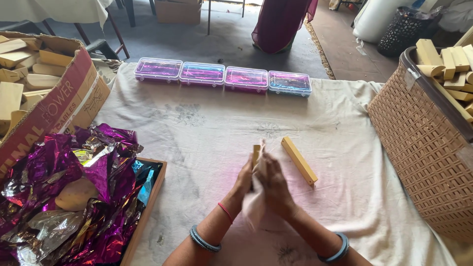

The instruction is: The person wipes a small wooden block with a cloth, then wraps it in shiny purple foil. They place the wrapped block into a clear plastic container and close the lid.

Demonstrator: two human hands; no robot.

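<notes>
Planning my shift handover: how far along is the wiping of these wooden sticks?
Possibly done: one long yellow wooden stick lies loose on the white cloth-covered table. In hand: the left hand holds another wooden stick while the right hand rubs it with a pale rag. Left: many wooden pieces fill the brown woven basket.

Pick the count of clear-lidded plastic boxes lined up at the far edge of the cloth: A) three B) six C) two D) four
D: four clear-lidded plastic boxes sit side by side in one row on the far side of the white cloth, beyond the left hand and right hand, which are wiping a wooden stick.
</notes>
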